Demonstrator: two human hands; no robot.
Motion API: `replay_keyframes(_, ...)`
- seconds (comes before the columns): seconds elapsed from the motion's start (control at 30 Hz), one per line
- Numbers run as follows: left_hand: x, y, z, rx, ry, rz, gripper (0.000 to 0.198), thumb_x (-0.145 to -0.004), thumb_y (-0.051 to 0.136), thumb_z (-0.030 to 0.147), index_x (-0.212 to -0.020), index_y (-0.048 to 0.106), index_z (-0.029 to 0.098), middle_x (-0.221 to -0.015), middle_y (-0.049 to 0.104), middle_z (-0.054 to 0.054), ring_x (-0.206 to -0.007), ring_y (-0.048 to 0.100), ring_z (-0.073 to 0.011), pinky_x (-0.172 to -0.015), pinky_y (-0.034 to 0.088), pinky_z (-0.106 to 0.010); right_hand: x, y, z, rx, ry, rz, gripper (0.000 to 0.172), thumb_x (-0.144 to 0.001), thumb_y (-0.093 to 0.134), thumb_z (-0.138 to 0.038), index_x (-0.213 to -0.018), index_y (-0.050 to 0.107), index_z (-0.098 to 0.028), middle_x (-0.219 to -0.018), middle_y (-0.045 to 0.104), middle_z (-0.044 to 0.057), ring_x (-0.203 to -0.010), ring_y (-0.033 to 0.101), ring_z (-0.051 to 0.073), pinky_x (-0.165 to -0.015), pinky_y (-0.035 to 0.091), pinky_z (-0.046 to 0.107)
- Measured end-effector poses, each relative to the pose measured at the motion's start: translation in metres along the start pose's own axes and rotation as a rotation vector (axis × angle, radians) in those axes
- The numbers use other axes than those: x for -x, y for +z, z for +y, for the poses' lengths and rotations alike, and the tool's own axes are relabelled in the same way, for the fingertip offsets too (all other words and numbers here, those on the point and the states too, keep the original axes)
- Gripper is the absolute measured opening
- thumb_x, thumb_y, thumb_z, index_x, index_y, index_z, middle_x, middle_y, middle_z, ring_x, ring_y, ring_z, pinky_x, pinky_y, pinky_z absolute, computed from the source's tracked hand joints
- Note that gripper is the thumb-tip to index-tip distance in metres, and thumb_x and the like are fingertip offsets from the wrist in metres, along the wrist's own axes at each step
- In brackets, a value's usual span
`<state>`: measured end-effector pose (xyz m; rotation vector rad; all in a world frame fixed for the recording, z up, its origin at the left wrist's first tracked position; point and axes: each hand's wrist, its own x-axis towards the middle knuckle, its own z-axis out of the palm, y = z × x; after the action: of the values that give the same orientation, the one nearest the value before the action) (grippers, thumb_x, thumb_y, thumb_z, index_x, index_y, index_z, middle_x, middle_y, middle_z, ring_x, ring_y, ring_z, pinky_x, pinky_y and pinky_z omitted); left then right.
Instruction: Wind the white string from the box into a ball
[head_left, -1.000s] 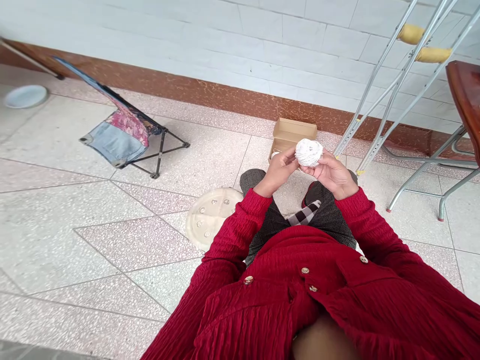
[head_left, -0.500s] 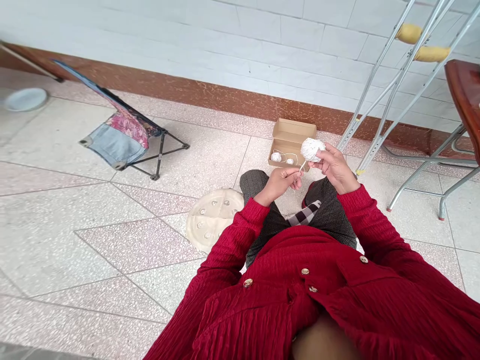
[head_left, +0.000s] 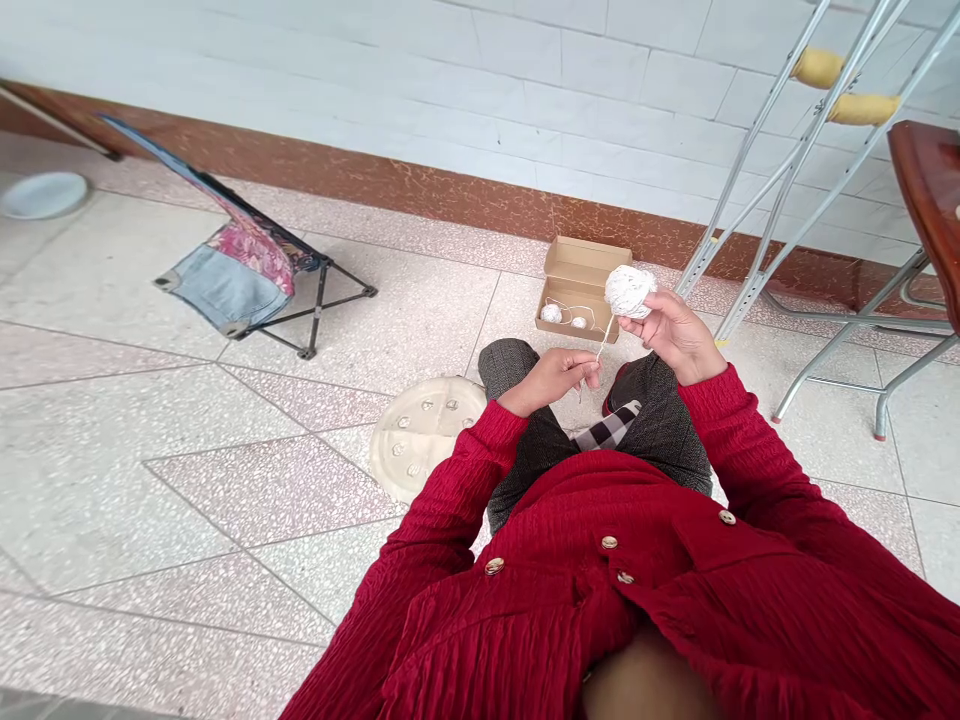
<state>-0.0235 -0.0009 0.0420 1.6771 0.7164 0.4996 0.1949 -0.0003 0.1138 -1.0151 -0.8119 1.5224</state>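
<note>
A white ball of yarn (head_left: 630,291) is held up by my right hand (head_left: 676,335), with the fingers closed on its right side. From the ball a short white strand (head_left: 604,335) slants down to my left hand (head_left: 559,378), which pinches it between thumb and fingers. Behind my hands an open cardboard box (head_left: 583,268) lies on the floor with its lid raised. Inside it are a small white yarn ball (head_left: 551,314) and a smaller one (head_left: 579,323), with loose white strand around them.
A round beige mat (head_left: 390,440) with cut-outs lies left of my knees. Further left stands a low folding chair (head_left: 240,290), with a pale basin (head_left: 45,195) beyond. Metal crutches (head_left: 780,180) lean on the wall at right, near a brown chair (head_left: 926,200).
My right hand and the yarn ball have shifted slightly right and up. My left hand has dropped a little, so a longer strand stretches between the two.
</note>
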Motion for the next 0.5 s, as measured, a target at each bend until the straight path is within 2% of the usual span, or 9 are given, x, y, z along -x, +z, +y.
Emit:
replay_keyframes(0.1, 0.004, -0.002, 0.009, 0.015, 0.009, -0.066, 0.037, -0.098, 0.059, 0.044, -0.083, 0.078, 0.016, -0.087, 0.078, -0.004, -0.079, 0.067, -0.0148, -0.078, 0.051, -0.025, -0.009, -0.006, 0.004, 0.12, -0.093, 0.057, 0.038, -0.068, 0.083, -0.032, -0.102, 0.068, -0.027, -0.101, 0.073, -0.001, -0.086, 0.067, 0.017, -0.076, 0.061, 0.031)
replay_keyframes(0.2, 0.008, -0.005, 0.018, 0.022, 0.029, -0.069, 0.035, -0.099, 0.059, 0.043, -0.087, 0.08, 0.017, -0.092, 0.079, -0.004, -0.089, 0.07, -0.0172, -0.09, 0.051, -0.029, -0.019, -0.015, 0.015, 0.314, -0.195, 0.148, 0.042, -0.065, 0.086, -0.03, -0.102, 0.067, -0.027, -0.096, 0.069, -0.001, -0.079, 0.064, 0.017, -0.073, 0.058, 0.033)
replay_keyframes(0.37, 0.007, -0.017, 0.029, -0.008, 0.039, -0.045, 0.034, -0.099, 0.058, 0.042, -0.087, 0.08, 0.018, -0.093, 0.079, -0.004, -0.089, 0.071, -0.0178, -0.089, 0.051, -0.029, -0.024, -0.028, 0.04, 0.793, -0.29, 0.15, 0.044, -0.064, 0.084, -0.027, -0.105, 0.069, -0.023, -0.104, 0.064, 0.003, -0.081, 0.058, 0.018, -0.076, 0.052, 0.036)
replay_keyframes(0.43, 0.005, -0.025, 0.031, -0.057, 0.051, 0.022, 0.032, -0.097, 0.06, 0.04, -0.084, 0.08, 0.018, -0.089, 0.079, -0.003, -0.086, 0.071, -0.0177, -0.087, 0.051, -0.029, -0.021, -0.031, 0.048, 0.89, -0.274, 0.075, 0.042, -0.062, 0.083, -0.023, -0.102, 0.071, -0.021, -0.104, 0.063, 0.004, -0.081, 0.056, 0.018, -0.076, 0.05, 0.035)
replay_keyframes(0.5, 0.003, -0.034, 0.03, -0.108, 0.062, 0.129, 0.031, -0.095, 0.062, 0.04, -0.083, 0.081, 0.018, -0.086, 0.078, -0.003, -0.085, 0.07, -0.0183, -0.087, 0.051, -0.029, -0.014, -0.032, 0.053, 0.819, -0.12, -0.106, 0.041, -0.06, 0.083, -0.022, -0.1, 0.072, -0.02, -0.098, 0.065, 0.002, -0.077, 0.056, 0.016, -0.072, 0.049, 0.032)
